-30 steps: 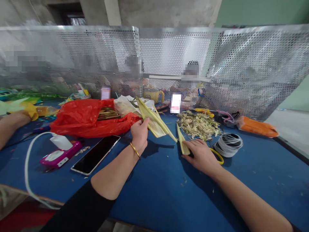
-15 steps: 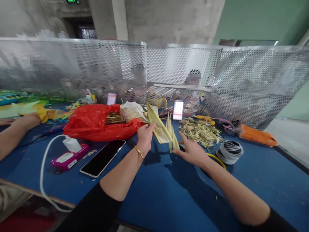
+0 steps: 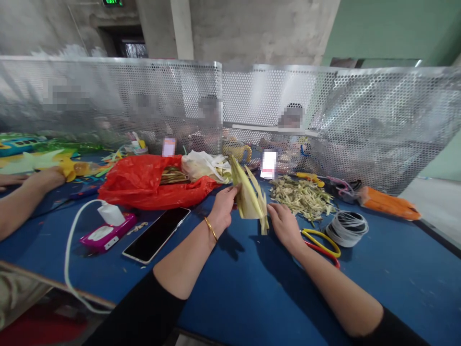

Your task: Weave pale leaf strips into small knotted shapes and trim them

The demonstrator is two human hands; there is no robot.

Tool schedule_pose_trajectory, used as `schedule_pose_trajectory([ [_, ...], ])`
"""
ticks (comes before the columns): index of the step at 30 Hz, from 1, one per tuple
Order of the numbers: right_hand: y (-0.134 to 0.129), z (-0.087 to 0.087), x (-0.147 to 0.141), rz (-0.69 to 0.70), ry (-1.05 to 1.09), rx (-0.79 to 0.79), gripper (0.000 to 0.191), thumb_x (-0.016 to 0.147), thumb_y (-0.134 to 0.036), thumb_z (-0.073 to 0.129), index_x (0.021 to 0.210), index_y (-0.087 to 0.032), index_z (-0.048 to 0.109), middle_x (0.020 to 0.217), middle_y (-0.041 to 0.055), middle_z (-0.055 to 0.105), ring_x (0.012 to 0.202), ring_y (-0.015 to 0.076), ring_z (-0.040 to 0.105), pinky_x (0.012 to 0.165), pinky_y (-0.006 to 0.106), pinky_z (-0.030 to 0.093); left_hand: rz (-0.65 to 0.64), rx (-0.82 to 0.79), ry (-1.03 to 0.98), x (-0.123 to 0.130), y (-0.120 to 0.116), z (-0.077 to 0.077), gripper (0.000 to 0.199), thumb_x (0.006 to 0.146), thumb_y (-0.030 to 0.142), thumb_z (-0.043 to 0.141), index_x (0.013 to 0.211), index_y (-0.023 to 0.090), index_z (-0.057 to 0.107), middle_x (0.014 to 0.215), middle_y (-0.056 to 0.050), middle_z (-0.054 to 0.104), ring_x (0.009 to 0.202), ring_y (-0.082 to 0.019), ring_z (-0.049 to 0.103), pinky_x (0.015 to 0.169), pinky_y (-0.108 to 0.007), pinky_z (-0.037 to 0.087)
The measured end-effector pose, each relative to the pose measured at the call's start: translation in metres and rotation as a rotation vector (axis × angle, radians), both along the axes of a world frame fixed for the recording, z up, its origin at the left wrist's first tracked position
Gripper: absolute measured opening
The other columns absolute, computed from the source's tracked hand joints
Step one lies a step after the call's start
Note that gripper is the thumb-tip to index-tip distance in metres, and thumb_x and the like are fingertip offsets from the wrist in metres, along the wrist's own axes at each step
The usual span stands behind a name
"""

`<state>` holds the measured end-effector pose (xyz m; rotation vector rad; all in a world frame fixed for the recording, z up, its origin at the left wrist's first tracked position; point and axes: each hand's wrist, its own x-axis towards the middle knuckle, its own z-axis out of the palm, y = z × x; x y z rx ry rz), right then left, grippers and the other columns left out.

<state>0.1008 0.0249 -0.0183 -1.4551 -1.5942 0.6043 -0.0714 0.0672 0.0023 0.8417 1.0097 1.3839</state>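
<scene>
My left hand [image 3: 224, 207], with a gold bangle on the wrist, is closed on a broad pale yellow-green corn husk [image 3: 248, 194], held up above the blue table. The husk tapers to a point at its top. Just right of it stands a narrower husk strip [image 3: 264, 223], pinched at its edge by the fingertips of my right hand [image 3: 285, 225]. The thumb of that hand is mostly hidden. Scissors with yellow and red handles [image 3: 333, 250] lie by my right wrist, their blades covered by it.
Behind my right hand lies a heap of husk scraps [image 3: 304, 197]. A wire coil [image 3: 347, 228] and an orange packet [image 3: 389, 204] are farther right. Left are a red plastic bag [image 3: 137, 180], a phone [image 3: 156, 235] and a purple power strip [image 3: 108, 233]. Another person's arm [image 3: 32, 192] reaches in.
The narrow husk has moved closer to the broad one, partly behind it. My right fingers, stretched out before, have drawn together at its edge. The red scissor handle has come into view.
</scene>
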Motion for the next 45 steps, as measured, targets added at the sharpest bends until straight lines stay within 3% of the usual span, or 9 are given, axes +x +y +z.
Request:
schedule_pose_trajectory([
  [3, -0.007, 0.012, -0.001, 0.056, 0.062, 0.046, 0.039, 0.085, -0.049, 0.046, 0.094, -0.018, 0.067, 0.095, 0.0073, 0.069, 0.091, 0.0218, 0.061, 0.076, 0.031, 0.047, -0.059, 0.006, 0.013, 0.006, -0.003, -0.002, 0.046, 0.051, 0.056, 0.076, 0.069, 0.015, 0.065, 0.061, 0.000, 0.060, 0.052, -0.011, 0.049, 0.050, -0.023, 0.037],
  [10, -0.012, 0.011, -0.005, 0.024, 0.292, -0.016, 0.028, 0.070, -0.042, 0.060, 0.075, -0.015, 0.065, 0.065, 0.0029, 0.064, 0.061, 0.0161, 0.058, 0.059, 0.028, 0.047, -0.089, 0.045, 0.108, 0.014, -0.011, -0.007, 0.044, 0.053, 0.055, 0.076, 0.062, 0.014, 0.064, 0.055, 0.001, 0.056, 0.050, -0.011, 0.047, 0.047, -0.022, 0.032],
  [16, -0.001, 0.016, 0.009, -0.140, 0.274, 0.040, 0.024, 0.074, -0.040, 0.048, 0.069, -0.018, 0.057, 0.061, 0.0024, 0.061, 0.057, 0.0160, 0.057, 0.055, 0.029, 0.046, 0.075, -0.050, 0.030, 0.010, -0.001, -0.014, 0.043, 0.051, 0.050, 0.080, 0.061, 0.013, 0.061, 0.051, 0.004, 0.053, 0.046, -0.008, 0.043, 0.046, -0.021, 0.030],
  [22, 0.001, 0.048, 0.076, -0.412, -0.011, 0.206, 0.006, 0.072, -0.021, 0.055, 0.069, -0.017, 0.059, 0.073, 0.0110, 0.062, 0.083, 0.0291, 0.057, 0.078, 0.043, 0.038, 0.085, -0.138, -0.039, 0.007, 0.006, -0.021, 0.041, 0.053, 0.048, 0.079, 0.068, 0.015, 0.060, 0.057, 0.003, 0.058, 0.049, -0.009, 0.049, 0.050, -0.022, 0.037],
  [25, -0.006, 0.057, 0.089, -0.511, -0.595, 0.372, 0.012, 0.076, -0.018, 0.052, 0.075, -0.011, 0.062, 0.084, 0.0218, 0.063, 0.091, 0.0365, 0.055, 0.082, 0.051, 0.033, 0.003, -0.146, -0.063, 0.012, 0.002, -0.020, 0.041, 0.052, 0.047, 0.081, 0.068, 0.015, 0.062, 0.060, 0.000, 0.061, 0.051, -0.010, 0.052, 0.049, -0.022, 0.039],
  [28, -0.013, 0.055, 0.065, -0.330, -0.648, 0.351, 0.021, 0.081, -0.030, 0.053, 0.086, -0.013, 0.065, 0.096, 0.0211, 0.064, 0.090, 0.0340, 0.057, 0.078, 0.047, 0.039, -0.077, -0.132, -0.083, 0.017, -0.005, -0.018, 0.041, 0.051, 0.047, 0.081, 0.069, 0.015, 0.064, 0.062, -0.002, 0.063, 0.052, -0.012, 0.054, 0.049, -0.023, 0.041],
  [33, -0.023, 0.033, 0.002, 0.328, 0.215, -0.278, 0.040, 0.079, -0.055, 0.053, 0.079, -0.017, 0.066, 0.071, 0.0055, 0.067, 0.066, 0.0192, 0.064, 0.061, 0.030, 0.050, -0.158, -0.082, -0.125, 0.023, -0.011, -0.019, 0.039, 0.050, 0.042, 0.083, 0.072, 0.015, 0.065, 0.062, 0.000, 0.064, 0.051, -0.011, 0.053, 0.048, -0.022, 0.041],
  [39, -0.031, 0.022, -0.013, 0.359, 0.551, -0.417, 0.033, 0.073, -0.049, 0.064, 0.081, -0.017, 0.066, 0.066, 0.0020, 0.066, 0.061, 0.0142, 0.065, 0.055, 0.024, 0.051, -0.252, -0.185, -0.188, 0.026, -0.012, -0.016, 0.022, 0.064, 0.034, 0.074, 0.068, 0.015, 0.062, 0.059, -0.002, 0.063, 0.048, -0.013, 0.054, 0.049, -0.025, 0.044],
  [45, -0.029, 0.014, -0.017, 0.250, 0.262, -0.224, 0.020, 0.075, -0.036, 0.053, 0.078, -0.019, 0.064, 0.065, -0.0017, 0.062, 0.061, 0.0136, 0.060, 0.052, 0.023, 0.051, -0.191, -0.146, -0.159, 0.029, -0.015, -0.017, 0.021, 0.061, 0.031, 0.075, 0.065, 0.016, 0.061, 0.053, 0.002, 0.058, 0.046, -0.010, 0.050, 0.048, -0.022, 0.040],
])
